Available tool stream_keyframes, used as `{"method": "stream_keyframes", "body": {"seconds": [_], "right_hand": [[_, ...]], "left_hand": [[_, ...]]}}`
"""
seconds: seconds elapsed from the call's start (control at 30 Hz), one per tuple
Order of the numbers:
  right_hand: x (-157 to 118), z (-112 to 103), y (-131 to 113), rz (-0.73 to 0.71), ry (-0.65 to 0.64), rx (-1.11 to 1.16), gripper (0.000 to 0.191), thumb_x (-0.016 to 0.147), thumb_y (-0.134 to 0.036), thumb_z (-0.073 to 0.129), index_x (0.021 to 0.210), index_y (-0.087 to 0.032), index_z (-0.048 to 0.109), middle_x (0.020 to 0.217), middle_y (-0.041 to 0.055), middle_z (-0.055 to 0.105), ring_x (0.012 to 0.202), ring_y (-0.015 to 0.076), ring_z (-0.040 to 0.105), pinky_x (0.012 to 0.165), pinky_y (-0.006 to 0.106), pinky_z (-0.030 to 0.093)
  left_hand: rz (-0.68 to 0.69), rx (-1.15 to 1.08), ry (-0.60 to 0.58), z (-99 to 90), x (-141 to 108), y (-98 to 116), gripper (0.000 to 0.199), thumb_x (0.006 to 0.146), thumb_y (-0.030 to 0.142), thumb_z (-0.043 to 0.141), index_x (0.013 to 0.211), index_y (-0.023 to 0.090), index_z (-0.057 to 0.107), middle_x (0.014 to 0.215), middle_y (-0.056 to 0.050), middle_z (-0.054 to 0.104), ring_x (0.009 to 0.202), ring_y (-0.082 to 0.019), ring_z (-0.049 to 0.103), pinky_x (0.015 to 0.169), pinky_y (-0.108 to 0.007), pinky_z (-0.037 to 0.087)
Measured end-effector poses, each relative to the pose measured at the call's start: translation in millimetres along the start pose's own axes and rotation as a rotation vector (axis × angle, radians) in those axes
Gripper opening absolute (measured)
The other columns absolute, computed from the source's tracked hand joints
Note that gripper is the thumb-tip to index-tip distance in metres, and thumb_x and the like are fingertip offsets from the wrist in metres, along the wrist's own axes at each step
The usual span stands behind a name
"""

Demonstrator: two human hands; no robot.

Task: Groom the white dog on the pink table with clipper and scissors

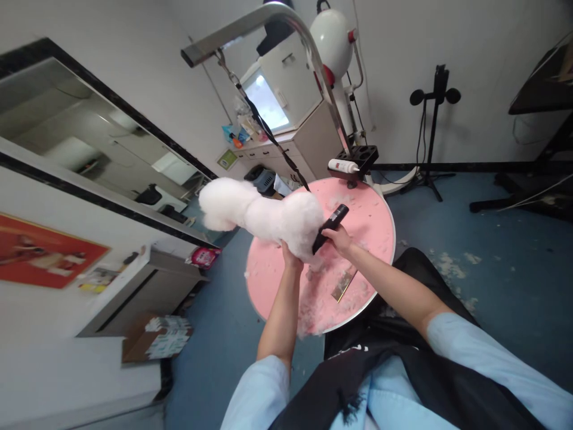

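Note:
A fluffy white dog-shaped body [268, 218], whether live dog or model I cannot tell, extends over a round pink grooming table [376, 209]. My right hand [339, 240] is closed round a black hair clipper [333, 220], whose lower end touches the white fur at the near end of the body. Low on that same end, my left hand [292, 258] grips a furry leg; its fingers are partly hidden in the fur. A flat metal comb [344, 285] lies on the tabletop near my right forearm, among tufts of cut fur.
A curved metal grooming arm [308, 36] rises over the table, with a dark strap [264, 122] hanging from it. A white bottle [342, 166] rests on a black holder [369, 156] at the far edge. Right of the table stands a black tripod [432, 125].

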State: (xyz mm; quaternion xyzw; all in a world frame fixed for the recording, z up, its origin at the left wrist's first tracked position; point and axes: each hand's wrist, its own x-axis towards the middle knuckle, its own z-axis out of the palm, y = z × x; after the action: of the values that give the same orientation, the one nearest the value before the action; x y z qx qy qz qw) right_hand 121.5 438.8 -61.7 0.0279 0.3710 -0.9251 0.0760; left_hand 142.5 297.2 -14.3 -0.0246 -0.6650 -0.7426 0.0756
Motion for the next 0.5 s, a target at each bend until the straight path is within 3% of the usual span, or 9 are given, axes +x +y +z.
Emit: {"method": "stream_keyframes", "body": {"seconds": [0.13,0.23,0.33,0.43,0.5], "right_hand": [[7,-5,-1,-0.072,-0.129,-0.238,0.029,0.05,-0.022,0.071,0.078,-0.019,0.064,0.075,-0.0019,0.068,0.074,0.0184,0.061,0.068,0.031,0.051],[11,-11,-1,-0.11,-0.178,-0.353,0.03,0.051,-0.02,0.071,0.08,-0.019,0.065,0.078,-0.0016,0.068,0.076,0.0192,0.061,0.07,0.031,0.051],[8,-15,1,-0.127,-0.226,-0.384,0.031,0.052,-0.018,0.07,0.082,-0.019,0.065,0.08,-0.0008,0.069,0.077,0.0199,0.062,0.069,0.032,0.053],[1,-19,1,-0.078,-0.353,-0.35,0.028,0.051,-0.015,0.07,0.079,-0.02,0.063,0.077,0.0005,0.069,0.073,0.0204,0.064,0.068,0.034,0.055],[-1,-22,-1,-0.048,-0.361,-0.304,0.026,0.051,-0.015,0.069,0.076,-0.019,0.063,0.074,0.0009,0.069,0.07,0.02,0.065,0.067,0.034,0.055]], "left_hand": [[0.045,-0.034,-0.001,6.4,-3,-1,0.079,0.093,0.072,0.032,0.16,0.03,0.03,0.161,0.003,0.037,0.148,-0.027,0.037,0.115,-0.042,0.042],[0.005,-0.131,-0.021,6.2,-1,-5,0.084,0.09,0.074,0.037,0.157,0.024,0.038,0.156,-0.003,0.046,0.145,-0.03,0.041,0.113,-0.042,0.043],[-0.064,-0.214,0.031,2.9,3,-10,0.085,0.09,0.074,0.038,0.153,0.017,0.043,0.149,-0.01,0.054,0.141,-0.033,0.046,0.111,-0.044,0.045],[-0.172,-0.213,0.112,1.4,7,-11,0.089,0.092,0.077,0.023,0.152,0.014,0.043,0.145,-0.014,0.057,0.137,-0.037,0.049,0.105,-0.047,0.049],[-0.182,-0.17,0.114,1.5,10,-11,0.092,0.092,0.078,0.018,0.152,0.012,0.041,0.145,-0.016,0.056,0.135,-0.037,0.049,0.103,-0.045,0.05]]}}
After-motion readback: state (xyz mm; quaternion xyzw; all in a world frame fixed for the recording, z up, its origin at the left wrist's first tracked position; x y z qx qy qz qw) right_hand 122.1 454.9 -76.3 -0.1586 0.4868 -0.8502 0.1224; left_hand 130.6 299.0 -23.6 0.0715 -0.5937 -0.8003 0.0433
